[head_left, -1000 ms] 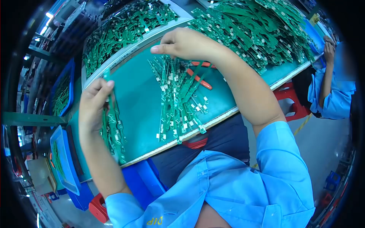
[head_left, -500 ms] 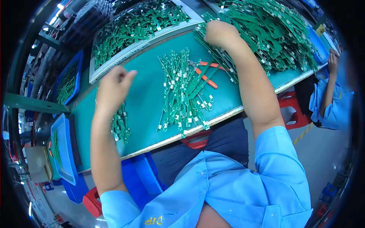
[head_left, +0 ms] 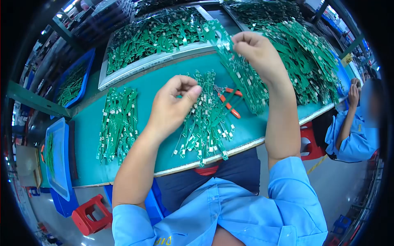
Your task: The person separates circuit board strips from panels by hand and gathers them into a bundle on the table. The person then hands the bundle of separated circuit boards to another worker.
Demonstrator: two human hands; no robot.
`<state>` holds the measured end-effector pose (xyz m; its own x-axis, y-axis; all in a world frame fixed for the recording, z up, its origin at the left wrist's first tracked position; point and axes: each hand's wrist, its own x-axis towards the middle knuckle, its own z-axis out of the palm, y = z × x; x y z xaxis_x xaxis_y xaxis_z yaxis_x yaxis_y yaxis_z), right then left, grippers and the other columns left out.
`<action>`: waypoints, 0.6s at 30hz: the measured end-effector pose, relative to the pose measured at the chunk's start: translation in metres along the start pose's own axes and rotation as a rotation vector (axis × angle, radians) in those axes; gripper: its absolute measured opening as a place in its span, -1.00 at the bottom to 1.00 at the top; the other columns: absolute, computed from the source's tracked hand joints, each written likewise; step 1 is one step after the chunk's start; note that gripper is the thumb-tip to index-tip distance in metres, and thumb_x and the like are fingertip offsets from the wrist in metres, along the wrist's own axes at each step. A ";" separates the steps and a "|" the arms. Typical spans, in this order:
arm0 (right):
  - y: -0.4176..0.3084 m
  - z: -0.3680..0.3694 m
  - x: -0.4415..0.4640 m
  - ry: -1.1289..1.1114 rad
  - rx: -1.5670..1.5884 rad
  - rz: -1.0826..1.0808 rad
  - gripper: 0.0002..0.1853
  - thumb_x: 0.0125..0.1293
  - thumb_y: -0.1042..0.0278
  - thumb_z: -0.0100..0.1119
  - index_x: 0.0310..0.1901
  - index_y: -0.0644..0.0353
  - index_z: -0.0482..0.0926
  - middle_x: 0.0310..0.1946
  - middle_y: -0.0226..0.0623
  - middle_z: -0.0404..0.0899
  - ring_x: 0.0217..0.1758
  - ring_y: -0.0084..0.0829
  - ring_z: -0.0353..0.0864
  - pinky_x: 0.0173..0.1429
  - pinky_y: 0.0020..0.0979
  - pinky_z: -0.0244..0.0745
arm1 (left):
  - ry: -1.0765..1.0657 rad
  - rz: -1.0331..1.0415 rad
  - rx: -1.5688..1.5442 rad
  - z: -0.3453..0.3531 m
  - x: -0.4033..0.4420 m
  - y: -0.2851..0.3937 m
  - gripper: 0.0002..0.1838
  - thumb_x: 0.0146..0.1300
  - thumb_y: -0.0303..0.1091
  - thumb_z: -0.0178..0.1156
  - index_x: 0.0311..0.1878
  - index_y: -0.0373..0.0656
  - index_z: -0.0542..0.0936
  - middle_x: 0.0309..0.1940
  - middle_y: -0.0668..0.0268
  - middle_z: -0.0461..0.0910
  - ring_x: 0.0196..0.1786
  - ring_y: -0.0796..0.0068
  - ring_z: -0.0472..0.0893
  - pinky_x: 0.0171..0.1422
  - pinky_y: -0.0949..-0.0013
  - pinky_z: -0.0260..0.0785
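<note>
My right hand (head_left: pixel 260 55) pinches the edge of a green circuit board panel (head_left: pixel 238 69), which is blurred and slants over the bench beside the large board pile. Over the top of a loose heap of narrow green circuit boards (head_left: pixel 205 123) hovers my left hand (head_left: pixel 174 104). Its fingers are loosely curled, the thumb stands slightly apart, and nothing shows between them. Orange-handled cutters (head_left: pixel 228 104) lie between the heap and the panel. A second group of narrow boards (head_left: pixel 118 127) lies to the left of my left forearm.
A large pile of green board panels (head_left: pixel 308 61) stands at the right. A white-framed tray (head_left: pixel 135 73) of boards is at the back. Blue trays (head_left: pixel 62 158) line the left side. A co-worker in a blue shirt (head_left: pixel 349 139) sits at the far right, near a red stool (head_left: pixel 312 141).
My left hand has moved right, from above the left group of boards to the middle heap. My right hand has drawn a panel away from the large pile. The view has shifted slightly.
</note>
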<state>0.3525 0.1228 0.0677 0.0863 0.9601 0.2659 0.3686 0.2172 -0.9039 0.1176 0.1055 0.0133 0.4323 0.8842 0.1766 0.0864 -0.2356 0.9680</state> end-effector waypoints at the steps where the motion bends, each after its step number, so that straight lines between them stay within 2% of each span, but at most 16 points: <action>1: -0.001 0.007 -0.003 -0.039 0.061 -0.013 -0.80 0.14 0.40 0.12 -0.26 0.35 0.58 -0.44 -0.46 0.55 -0.36 -0.70 0.46 -0.28 -0.59 0.35 | -0.038 -0.008 -0.005 0.000 -0.003 0.003 -0.71 0.30 -0.28 0.17 -0.02 -0.25 0.46 -0.25 0.33 0.54 -0.25 0.61 0.53 -0.28 0.55 0.38; 3: -0.001 0.021 -0.007 -0.120 0.183 -0.034 -0.82 0.16 0.43 0.12 -0.22 0.30 0.56 -0.40 -0.49 0.54 -0.36 -0.71 0.44 -0.23 -0.61 0.32 | -0.046 -0.010 -0.014 0.005 -0.006 0.003 -0.67 0.29 -0.28 0.18 0.03 -0.26 0.43 -0.19 0.31 0.53 -0.20 0.60 0.53 -0.24 0.55 0.40; 6: -0.009 0.038 -0.016 -0.248 0.313 -0.014 -0.78 0.16 0.46 0.16 -0.15 0.34 0.53 -0.35 -0.42 0.55 -0.29 -0.67 0.48 -0.20 -0.59 0.38 | -0.042 0.008 -0.195 0.010 -0.010 0.001 -0.59 0.21 -0.29 0.27 0.04 -0.28 0.43 -0.20 0.29 0.53 -0.20 0.56 0.51 -0.12 0.47 0.39; 10: -0.020 0.066 -0.032 -0.358 0.453 -0.015 -0.69 0.18 0.39 0.27 -0.08 0.34 0.51 -0.31 -0.40 0.54 -0.27 -0.66 0.49 -0.18 -0.57 0.43 | -0.046 0.019 -0.285 0.009 -0.012 -0.001 -0.46 0.21 -0.25 0.29 0.16 -0.23 0.30 -0.23 0.31 0.53 -0.21 0.56 0.53 -0.14 0.46 0.42; 13: -0.021 0.066 -0.034 -0.336 0.449 -0.060 -0.64 0.18 0.35 0.31 -0.05 0.35 0.51 -0.30 -0.37 0.55 -0.25 -0.63 0.50 -0.19 -0.56 0.45 | -0.071 -0.094 -0.426 0.003 -0.011 0.010 -0.43 0.21 -0.25 0.29 0.19 -0.22 0.27 -0.14 0.29 0.52 -0.20 0.59 0.53 -0.18 0.47 0.42; 14: -0.021 0.064 -0.033 -0.317 0.443 -0.077 -0.63 0.18 0.34 0.31 -0.04 0.35 0.51 -0.29 -0.36 0.54 -0.24 -0.62 0.50 -0.20 -0.56 0.46 | -0.107 -0.084 -0.481 0.001 -0.012 0.010 -0.47 0.23 -0.34 0.22 0.21 -0.22 0.26 -0.07 0.30 0.48 -0.08 0.53 0.52 -0.18 0.42 0.46; 17: -0.017 0.059 -0.025 -0.236 0.418 -0.145 -0.59 0.15 0.32 0.34 -0.01 0.33 0.50 -0.25 -0.31 0.54 -0.26 -0.58 0.52 -0.21 -0.53 0.48 | -0.134 -0.187 -0.513 -0.004 -0.016 0.022 -0.46 0.19 -0.31 0.20 0.20 -0.20 0.28 -0.11 0.31 0.49 -0.10 0.53 0.52 -0.11 0.38 0.45; 18: -0.012 0.060 -0.023 -0.221 0.383 -0.157 -0.57 0.15 0.31 0.34 0.00 0.33 0.50 -0.25 -0.29 0.54 -0.27 -0.57 0.53 -0.21 -0.52 0.49 | -0.126 -0.192 -0.526 -0.002 -0.017 0.020 -0.46 0.15 -0.29 0.16 0.19 -0.20 0.29 -0.15 0.32 0.50 -0.17 0.54 0.52 -0.08 0.36 0.42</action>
<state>0.2901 0.1082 0.0522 -0.1572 0.9161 0.3688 -0.0102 0.3720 -0.9282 0.1104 0.0866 0.0305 0.5597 0.8287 -0.0026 -0.2703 0.1855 0.9447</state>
